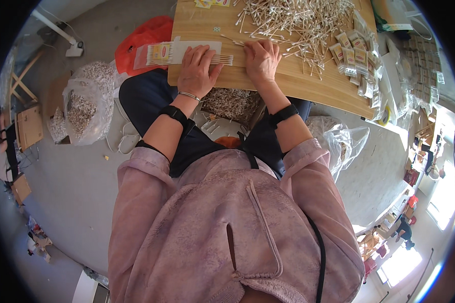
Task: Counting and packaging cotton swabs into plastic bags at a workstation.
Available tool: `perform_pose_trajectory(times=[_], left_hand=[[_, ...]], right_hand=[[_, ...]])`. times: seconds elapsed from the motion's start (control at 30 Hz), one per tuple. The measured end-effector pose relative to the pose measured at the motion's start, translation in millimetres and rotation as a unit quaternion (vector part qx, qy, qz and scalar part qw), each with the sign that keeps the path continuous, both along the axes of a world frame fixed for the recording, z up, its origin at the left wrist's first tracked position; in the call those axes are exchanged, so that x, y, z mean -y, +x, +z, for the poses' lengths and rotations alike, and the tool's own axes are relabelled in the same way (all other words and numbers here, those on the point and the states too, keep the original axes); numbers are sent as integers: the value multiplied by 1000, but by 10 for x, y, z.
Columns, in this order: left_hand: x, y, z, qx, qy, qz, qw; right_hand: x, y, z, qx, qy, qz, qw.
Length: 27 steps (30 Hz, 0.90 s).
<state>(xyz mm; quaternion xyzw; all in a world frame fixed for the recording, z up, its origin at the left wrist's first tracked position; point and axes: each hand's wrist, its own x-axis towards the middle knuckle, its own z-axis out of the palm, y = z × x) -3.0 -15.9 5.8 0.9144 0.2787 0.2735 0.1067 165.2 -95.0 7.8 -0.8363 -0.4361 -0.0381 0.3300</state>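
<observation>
Swab row: thin, pale-sticked, white-tipped cotton swabs (224, 59) on the light-brown wooden table (333, 93), ends jutting right from beneath the left hand.
Left hand (196, 70): fingers extended, laid over swabs and flat white sheet (213, 46).
Right hand (263, 60): apart from left, fingers bunched low over table; cannot tell whether they pinch a swab.
Swab handling: judged very light; sticks fairly stiff, apt to roll, may snap if forced; tips soft.
Swab hold: mid-stick, several together, sparing tips.
Clear-film packet with yellow label (162, 52): left of left hand; film probably limp, slippery; take by edges.
</observation>
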Motion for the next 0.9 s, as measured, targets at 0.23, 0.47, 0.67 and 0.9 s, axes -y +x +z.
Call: perform_pose_trajectory(times=[0.23,0.47,0.67,0.9], left_hand=[[28,11,21,5,-5,6,1000],[22,1,7,15,-8,10,1000],[30,-4,43,8,-21,21,1000],[33,3,40,8,-26,23,999]], right_hand=[[-230,-224,38,-44,-4,80,996],[-283,36,85,-100,10,88,991],[-142,34,134,-55,31,73,995],[-23,-120,105,-23,-6,125,992]])
